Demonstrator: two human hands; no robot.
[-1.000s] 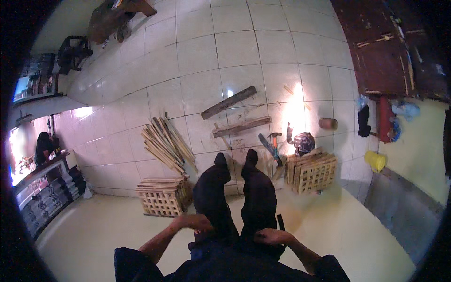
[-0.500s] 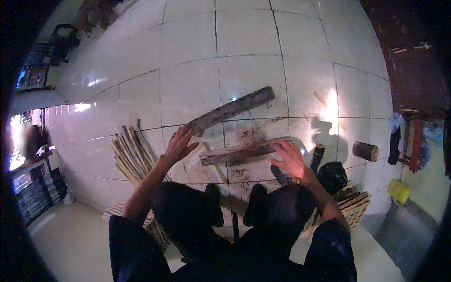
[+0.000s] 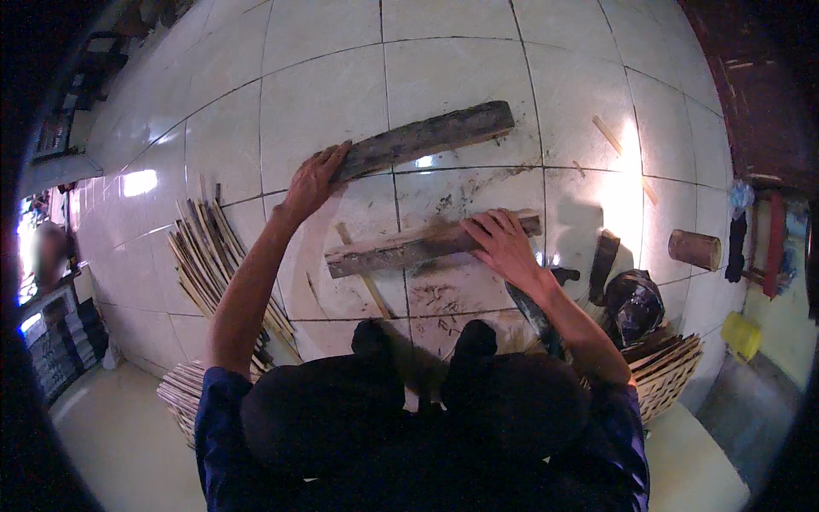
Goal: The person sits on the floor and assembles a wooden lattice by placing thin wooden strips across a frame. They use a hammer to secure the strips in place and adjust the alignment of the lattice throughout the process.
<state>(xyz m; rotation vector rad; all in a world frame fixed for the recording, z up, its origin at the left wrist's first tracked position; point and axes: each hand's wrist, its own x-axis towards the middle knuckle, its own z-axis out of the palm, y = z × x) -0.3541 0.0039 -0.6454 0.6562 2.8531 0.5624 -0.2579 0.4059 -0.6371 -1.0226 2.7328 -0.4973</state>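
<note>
Two hands (left [image 3: 314, 177], right [image 3: 502, 241]) touch separate planks [image 3: 426, 134].

The left hand [image 3: 311, 181] rests on the left end of a dark plank [image 3: 422, 138] that lies aslant on the tiled floor [image 3: 324, 94], its right end farther away. The right hand [image 3: 503, 243] lies flat on a paler plank [image 3: 409, 247] nearer the person, close to its right end. The two planks are apart. A thin stick [image 3: 365, 283] runs under the paler plank. A bundle of slats [image 3: 205, 256] lies on the floor to the left. To the right stand a short log [image 3: 694, 249], a dark block [image 3: 604, 263] and a dark bag [image 3: 636, 303]. A slatted basket [image 3: 670, 371] sits by the right knee, another [image 3: 181, 397] by the left.
</note>
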